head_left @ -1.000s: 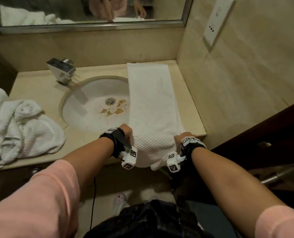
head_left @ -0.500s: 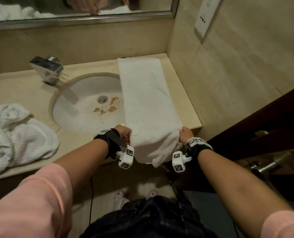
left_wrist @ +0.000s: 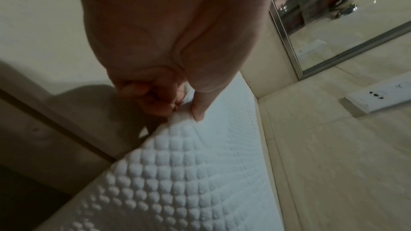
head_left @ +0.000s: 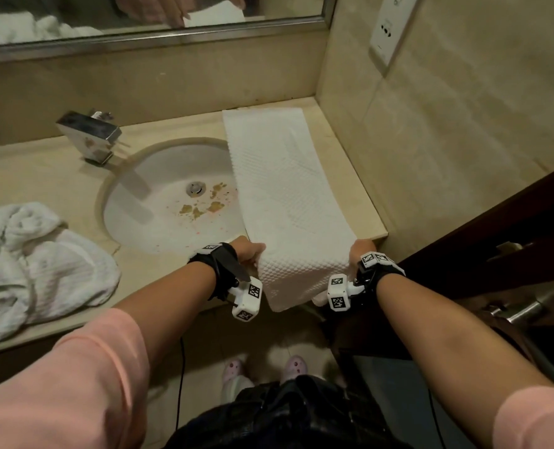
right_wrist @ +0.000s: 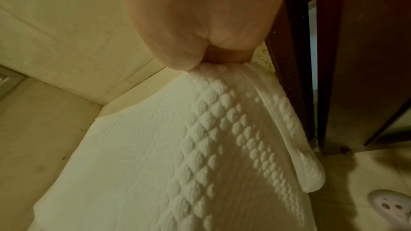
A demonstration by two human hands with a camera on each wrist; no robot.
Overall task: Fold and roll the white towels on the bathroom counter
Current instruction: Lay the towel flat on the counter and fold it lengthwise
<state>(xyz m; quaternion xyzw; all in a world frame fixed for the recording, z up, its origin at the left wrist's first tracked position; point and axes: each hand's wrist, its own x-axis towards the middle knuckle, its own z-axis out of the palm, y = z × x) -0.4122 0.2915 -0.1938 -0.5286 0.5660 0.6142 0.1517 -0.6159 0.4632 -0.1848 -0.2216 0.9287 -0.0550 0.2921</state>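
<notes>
A long white waffle-textured towel [head_left: 282, 196], folded into a narrow strip, lies lengthwise on the right part of the beige stone table [head_left: 42, 176], from the back wall to the front edge, where its near end hangs over. Its left side overlaps the rim of the round white sink [head_left: 159, 222]. The left hand [head_left: 248, 251] grips the towel's near left edge at the table front; in the left wrist view the thumb and curled fingers [left_wrist: 200, 108] pinch the cloth. The right hand [head_left: 361, 249] holds the near right edge, its fingers [right_wrist: 222, 55] clamped together on a bunched fold of the towel. Between the hands the cloth curves down over the table edge. Brown stains mark the sink basin near the drain. A square chrome faucet [head_left: 89, 137] stands behind the sink on the left. A crumpled heap of white towels [head_left: 36, 270] lies on the table's left end, well apart. A mirror [head_left: 139, 17] spans the back wall, and a white wall socket [head_left: 390, 27] sits on the tiled right wall.
</notes>
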